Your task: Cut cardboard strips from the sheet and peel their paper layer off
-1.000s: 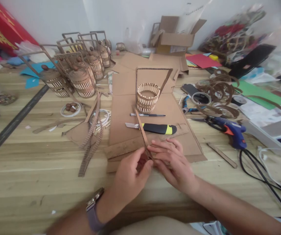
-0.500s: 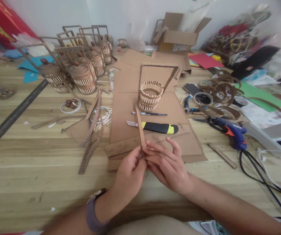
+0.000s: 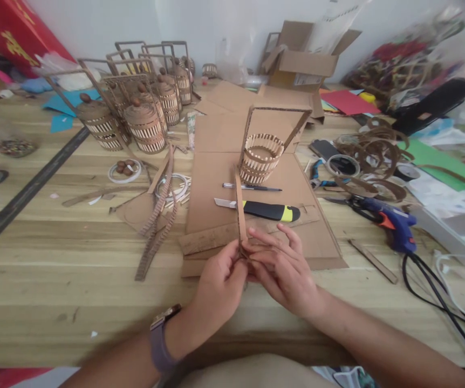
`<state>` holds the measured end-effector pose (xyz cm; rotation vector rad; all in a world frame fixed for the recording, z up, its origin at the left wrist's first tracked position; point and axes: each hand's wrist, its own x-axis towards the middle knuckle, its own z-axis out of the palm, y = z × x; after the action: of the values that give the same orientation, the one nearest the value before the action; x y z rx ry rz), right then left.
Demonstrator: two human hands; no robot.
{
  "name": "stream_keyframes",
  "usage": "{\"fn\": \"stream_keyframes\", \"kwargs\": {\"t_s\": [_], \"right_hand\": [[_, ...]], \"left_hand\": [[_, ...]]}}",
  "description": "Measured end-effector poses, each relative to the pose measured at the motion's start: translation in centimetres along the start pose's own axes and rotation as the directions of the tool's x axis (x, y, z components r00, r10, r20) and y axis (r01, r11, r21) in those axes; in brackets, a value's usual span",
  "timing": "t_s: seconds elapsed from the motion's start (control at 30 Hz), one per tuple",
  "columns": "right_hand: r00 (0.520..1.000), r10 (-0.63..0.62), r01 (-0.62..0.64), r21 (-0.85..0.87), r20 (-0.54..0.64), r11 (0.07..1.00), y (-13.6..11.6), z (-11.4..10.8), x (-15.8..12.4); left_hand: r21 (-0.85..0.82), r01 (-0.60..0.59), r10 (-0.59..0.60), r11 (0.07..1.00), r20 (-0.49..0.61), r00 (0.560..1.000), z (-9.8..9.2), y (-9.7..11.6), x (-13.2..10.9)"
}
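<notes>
Our left hand [image 3: 221,280] has its thumb and forefinger pinching the near end of a narrow cardboard strip [image 3: 239,210], and the fingertips of our right hand [image 3: 283,272] meet that same end from the right; we cannot tell whether the right thumb, hidden below, presses on it too. The strip rises away from the grip, long, flat and smooth on its broad face, with a darker edge, and in our view it passes in front of the utility knife [image 3: 271,210], near where its bare metal blade meets the rubbery black and yellow handle, and in front of the slim pen [image 3: 262,188]. Beneath these we see a broad, flat cardboard sheet [image 3: 210,180], creased across, with a flat, wide brown strip [image 3: 208,240] lying slantwise just beyond our fingers. Behind the pen stands a round, open basket [image 3: 260,161], its wall made of rows of short pale sticks between brown bands, under a tall, squared handle. To the left, ribbed corrugated strips [image 3: 149,250] lie in loose bends on the pale, wood-grained worktop [image 3: 107,307], and farther off a white ring [image 3: 112,175] encircles round brown balls [image 3: 126,168]. Lidded baskets [image 3: 145,132] crowd the back left. On our right rest a blue plastic glue gun [image 3: 396,221] and, behind it, thin brown strips curled into loops [image 3: 381,156].
</notes>
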<state>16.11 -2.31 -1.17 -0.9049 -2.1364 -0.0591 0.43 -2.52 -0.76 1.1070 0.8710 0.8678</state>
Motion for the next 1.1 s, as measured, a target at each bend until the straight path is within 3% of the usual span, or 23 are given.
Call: {"fn": "stream_keyframes", "kwargs": {"t_s": [0.43, 0.83, 1.1], "right_hand": [[1.000, -0.021, 0.021, -0.012, 0.000, 1.000, -0.4, 0.3, -0.1], [1.000, 0.002, -0.002, 0.011, 0.018, 1.000, -0.2, 0.3, 0.0], [0.998, -0.003, 0.004, -0.020, 0.059, 1.000, 0.4, 0.1, 0.0]], "left_hand": [[0.047, -0.048, 0.048, 0.998, -0.005, 0.999, -0.2, 0.6, 0.4], [-0.062, 0.020, -0.022, 0.998, -0.035, 0.999, -0.2, -0.5, 0.6], [0.031, 0.050, -0.047, 0.998, -0.093, 0.995, -0.4, -0.5, 0.7]]}}
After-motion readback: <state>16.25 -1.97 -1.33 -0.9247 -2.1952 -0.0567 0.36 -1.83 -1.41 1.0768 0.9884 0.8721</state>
